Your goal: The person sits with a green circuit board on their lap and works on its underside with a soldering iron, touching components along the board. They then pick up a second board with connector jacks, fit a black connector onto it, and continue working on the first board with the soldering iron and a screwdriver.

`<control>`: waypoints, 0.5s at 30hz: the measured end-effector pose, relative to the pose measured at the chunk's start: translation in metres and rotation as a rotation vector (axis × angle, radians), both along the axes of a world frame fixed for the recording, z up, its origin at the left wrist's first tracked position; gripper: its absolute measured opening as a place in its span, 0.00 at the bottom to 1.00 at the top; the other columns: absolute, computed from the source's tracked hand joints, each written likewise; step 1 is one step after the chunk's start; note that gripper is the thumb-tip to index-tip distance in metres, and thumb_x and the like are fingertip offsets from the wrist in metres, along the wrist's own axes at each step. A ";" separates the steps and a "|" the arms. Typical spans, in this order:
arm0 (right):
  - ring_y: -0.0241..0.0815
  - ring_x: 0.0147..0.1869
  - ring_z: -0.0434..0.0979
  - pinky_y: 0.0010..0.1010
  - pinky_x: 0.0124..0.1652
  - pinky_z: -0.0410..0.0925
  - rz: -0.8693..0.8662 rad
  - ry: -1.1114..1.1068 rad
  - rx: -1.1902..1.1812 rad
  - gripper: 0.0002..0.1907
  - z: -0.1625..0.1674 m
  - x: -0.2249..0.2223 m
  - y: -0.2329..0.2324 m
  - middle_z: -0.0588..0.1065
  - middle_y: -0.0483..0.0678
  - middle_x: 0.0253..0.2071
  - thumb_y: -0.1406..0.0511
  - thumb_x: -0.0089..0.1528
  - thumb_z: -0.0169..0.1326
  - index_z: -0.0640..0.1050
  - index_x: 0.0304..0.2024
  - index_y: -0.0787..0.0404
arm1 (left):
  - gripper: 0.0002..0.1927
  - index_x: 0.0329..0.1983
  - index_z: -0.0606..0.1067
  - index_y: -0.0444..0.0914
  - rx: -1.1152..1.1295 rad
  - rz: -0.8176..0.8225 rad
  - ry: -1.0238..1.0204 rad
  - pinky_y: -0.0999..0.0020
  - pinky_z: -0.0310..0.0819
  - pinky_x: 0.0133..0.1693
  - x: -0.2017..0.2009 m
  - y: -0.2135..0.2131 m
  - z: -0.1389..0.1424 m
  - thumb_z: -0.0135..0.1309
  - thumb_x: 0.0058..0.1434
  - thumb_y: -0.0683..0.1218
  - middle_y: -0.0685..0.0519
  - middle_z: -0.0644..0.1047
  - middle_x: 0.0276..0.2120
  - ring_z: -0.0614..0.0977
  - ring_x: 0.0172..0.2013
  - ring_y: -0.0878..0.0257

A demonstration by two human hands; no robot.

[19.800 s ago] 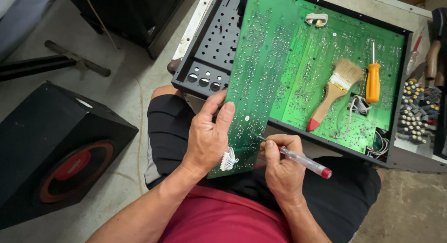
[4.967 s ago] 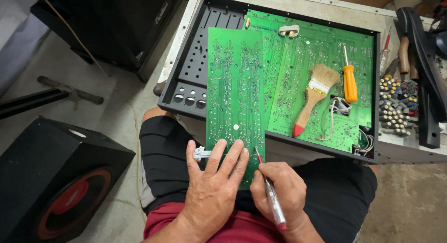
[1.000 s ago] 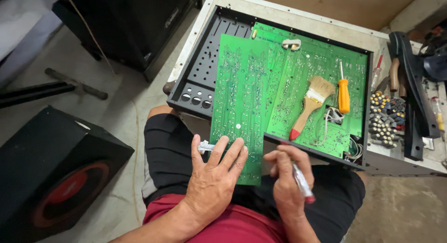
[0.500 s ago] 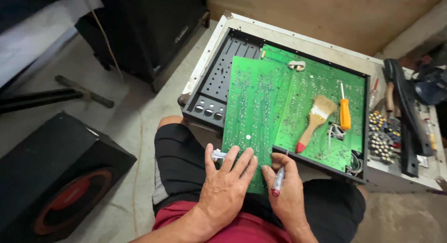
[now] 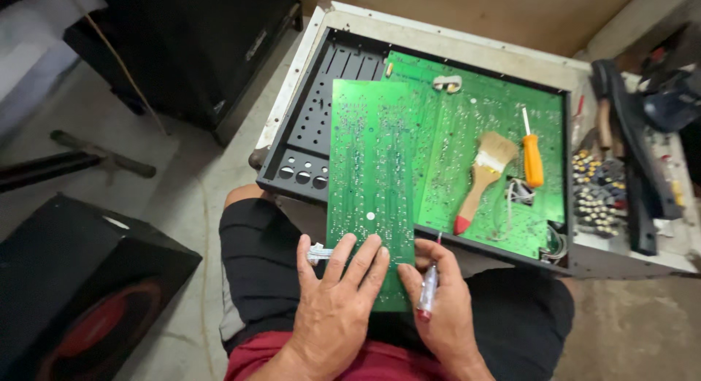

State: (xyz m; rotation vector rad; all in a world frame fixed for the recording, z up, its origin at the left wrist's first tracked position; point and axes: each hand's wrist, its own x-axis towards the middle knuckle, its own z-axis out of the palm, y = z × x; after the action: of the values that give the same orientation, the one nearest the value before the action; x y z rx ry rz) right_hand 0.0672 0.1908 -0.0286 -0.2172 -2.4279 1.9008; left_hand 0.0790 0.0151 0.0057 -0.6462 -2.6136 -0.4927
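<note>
The narrow green circuit board [image 5: 371, 184] is lying solder side up with its long axis running away from the person, near end resting over the lap, far end leaning onto the open metal chassis [image 5: 307, 118]. Inside the chassis a larger green board [image 5: 475, 125] is sitting beneath a wooden paintbrush [image 5: 483, 178] and an orange-handled screwdriver [image 5: 531, 156], both lying just right of the narrow board. A tray of small metal parts [image 5: 597, 195] is standing further right. A black speaker box [image 5: 80, 293] is resting on the floor to the left.

The left hand [image 5: 339, 301] is lying flat, fingers spread, pressing the board's near end down. The right hand [image 5: 442, 308] is curling round a red-tipped pen-like tool [image 5: 428, 287], its metal tip pointing up toward the board's right edge.
</note>
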 end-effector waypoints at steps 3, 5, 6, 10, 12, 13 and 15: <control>0.32 0.43 0.78 0.23 0.42 0.72 -0.008 0.025 -0.020 0.22 -0.006 -0.002 0.002 0.81 0.48 0.42 0.70 0.61 0.59 0.72 0.57 0.66 | 0.28 0.63 0.71 0.38 -0.043 0.004 -0.029 0.22 0.45 0.62 -0.006 0.002 0.006 0.53 0.56 0.44 0.52 0.69 0.64 0.66 0.65 0.51; 0.32 0.42 0.79 0.23 0.42 0.73 -0.006 0.001 -0.064 0.22 -0.007 -0.003 0.003 0.82 0.48 0.42 0.70 0.61 0.59 0.72 0.57 0.65 | 0.37 0.63 0.71 0.37 0.006 -0.059 -0.134 0.20 0.43 0.59 -0.009 0.000 0.015 0.60 0.46 0.48 0.49 0.69 0.64 0.65 0.64 0.48; 0.32 0.42 0.79 0.23 0.42 0.73 -0.007 -0.010 -0.084 0.22 -0.006 -0.003 0.004 0.82 0.48 0.42 0.70 0.61 0.59 0.72 0.57 0.65 | 0.41 0.63 0.71 0.36 0.032 -0.092 -0.185 0.18 0.43 0.58 -0.009 -0.002 0.021 0.63 0.41 0.51 0.47 0.68 0.64 0.65 0.64 0.47; 0.32 0.43 0.79 0.24 0.42 0.72 -0.016 -0.005 -0.087 0.22 0.002 -0.002 0.006 0.81 0.49 0.42 0.69 0.62 0.58 0.72 0.58 0.66 | 0.46 0.62 0.70 0.36 0.271 -0.127 -0.132 0.22 0.47 0.59 -0.005 -0.017 0.041 0.70 0.42 0.59 0.41 0.68 0.63 0.64 0.63 0.41; 0.31 0.45 0.80 0.23 0.44 0.73 -0.017 0.005 -0.042 0.21 0.005 0.001 0.003 0.82 0.47 0.44 0.68 0.62 0.58 0.73 0.57 0.66 | 0.40 0.62 0.70 0.37 0.276 0.028 -0.057 0.32 0.52 0.63 -0.006 -0.025 0.042 0.70 0.48 0.57 0.44 0.70 0.64 0.67 0.65 0.44; 0.31 0.44 0.80 0.23 0.44 0.73 -0.016 -0.009 -0.043 0.21 0.007 0.004 0.002 0.82 0.47 0.43 0.68 0.62 0.58 0.73 0.57 0.66 | 0.40 0.63 0.69 0.36 0.310 0.080 -0.094 0.37 0.55 0.64 -0.010 -0.028 0.039 0.68 0.51 0.56 0.43 0.70 0.64 0.68 0.65 0.43; 0.32 0.44 0.80 0.24 0.44 0.73 -0.011 -0.023 -0.048 0.20 0.009 0.005 -0.001 0.81 0.48 0.43 0.67 0.63 0.58 0.72 0.57 0.66 | 0.39 0.65 0.68 0.32 0.377 0.186 -0.154 0.48 0.61 0.64 -0.025 -0.033 0.029 0.66 0.55 0.54 0.40 0.70 0.64 0.69 0.64 0.43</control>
State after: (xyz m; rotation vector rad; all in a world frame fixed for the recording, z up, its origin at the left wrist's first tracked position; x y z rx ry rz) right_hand 0.0722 0.1903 -0.0200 -0.2545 -2.3920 1.9645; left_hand 0.0541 -0.0184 0.0352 -0.2481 -2.5822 -0.9752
